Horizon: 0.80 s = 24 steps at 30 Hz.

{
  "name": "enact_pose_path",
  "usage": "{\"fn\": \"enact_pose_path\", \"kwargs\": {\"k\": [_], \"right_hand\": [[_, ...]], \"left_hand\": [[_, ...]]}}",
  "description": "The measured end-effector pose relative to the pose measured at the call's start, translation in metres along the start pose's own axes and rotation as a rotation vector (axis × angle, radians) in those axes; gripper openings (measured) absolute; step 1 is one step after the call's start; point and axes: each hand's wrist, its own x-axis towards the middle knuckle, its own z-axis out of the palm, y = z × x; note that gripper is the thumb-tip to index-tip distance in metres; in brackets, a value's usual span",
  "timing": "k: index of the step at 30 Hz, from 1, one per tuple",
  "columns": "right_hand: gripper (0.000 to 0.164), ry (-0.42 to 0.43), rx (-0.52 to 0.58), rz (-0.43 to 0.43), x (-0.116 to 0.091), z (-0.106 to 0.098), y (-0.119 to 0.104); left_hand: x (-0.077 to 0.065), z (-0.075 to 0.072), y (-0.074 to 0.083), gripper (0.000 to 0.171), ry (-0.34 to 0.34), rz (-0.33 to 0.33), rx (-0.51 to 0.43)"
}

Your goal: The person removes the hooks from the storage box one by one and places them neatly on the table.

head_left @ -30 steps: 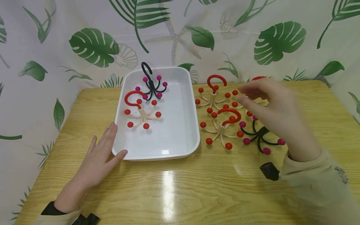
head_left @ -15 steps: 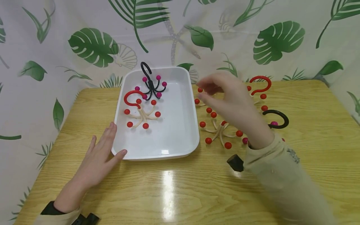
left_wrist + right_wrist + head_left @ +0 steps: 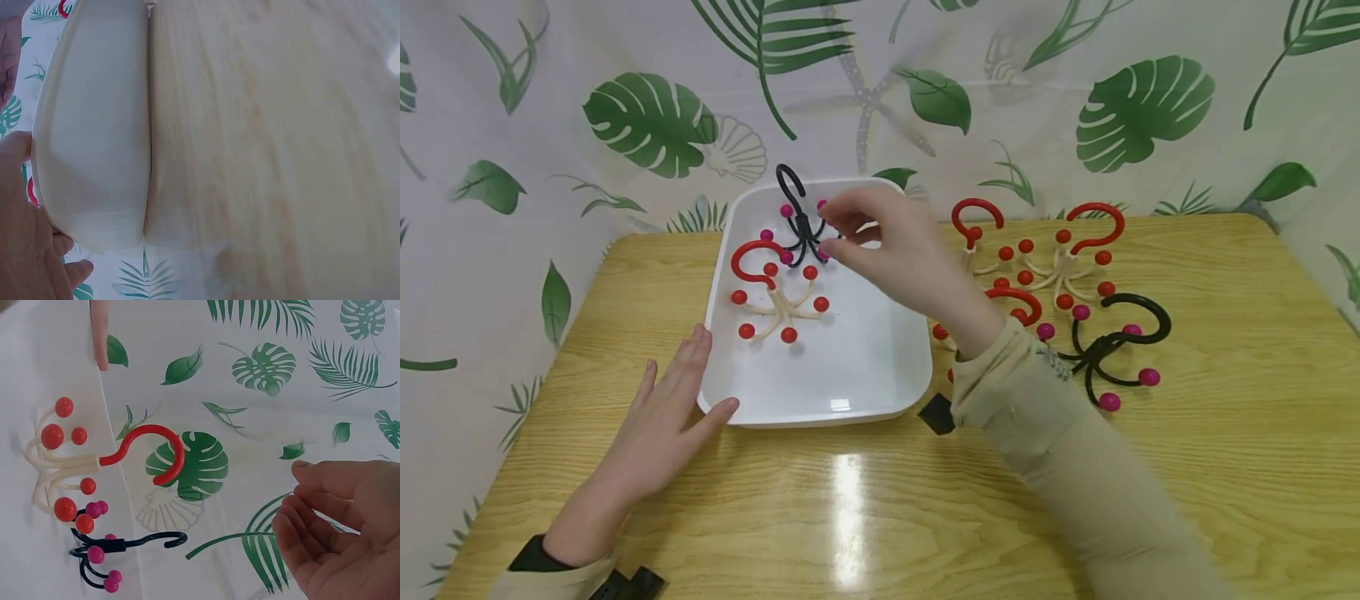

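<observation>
In the head view, my left hand (image 3: 658, 429) lies with extended fingers against the left front corner of a white tray (image 3: 842, 367); the left wrist view shows its fingers at the tray rim (image 3: 39, 125). My right hand (image 3: 902, 254) hovers over the tray's right side, thumb and fingers bent but apart, nothing between them. Its fingertips overlap a black multi-arm hook hanger (image 3: 803, 227) with pink ball tips. In front of that one, a cream hanger (image 3: 781, 310) with a red hook and red balls sits in the tray. The right wrist view shows the red-hooked hanger (image 3: 81, 464) standing clear of my right hand (image 3: 344, 531).
Right of the tray on the wooden table (image 3: 760, 517) are more hangers: a black one (image 3: 1101, 350) with pink balls, a red-hooked one (image 3: 1063, 267) at the back, and two others, partly behind my right forearm (image 3: 1075, 450). A leaf-printed cloth (image 3: 1000, 108) hangs behind.
My right hand has swept left from above the hangers on the table to above the tray, carrying nothing visible. The left hand and the hangers have stayed where they were.
</observation>
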Motion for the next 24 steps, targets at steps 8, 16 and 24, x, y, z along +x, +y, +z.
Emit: {"fn": "enact_pose_path", "kwargs": {"k": [8,16,24], "right_hand": [[0.033,-0.004,0.082,-0.016,0.031,0.038,0.008],[0.04,-0.058,0.141,0.034,0.052,0.063,0.014],[0.041,-0.144,0.149,0.101,0.066,0.076,0.019]], "left_hand": [[-0.001,-0.001,0.001,0.084,-0.001,0.007,-0.004],[0.001,-0.002,0.002,0.084,-0.004,0.026,-0.011],[0.001,-0.002,0.0,0.084,0.0,0.018,-0.006]]}}
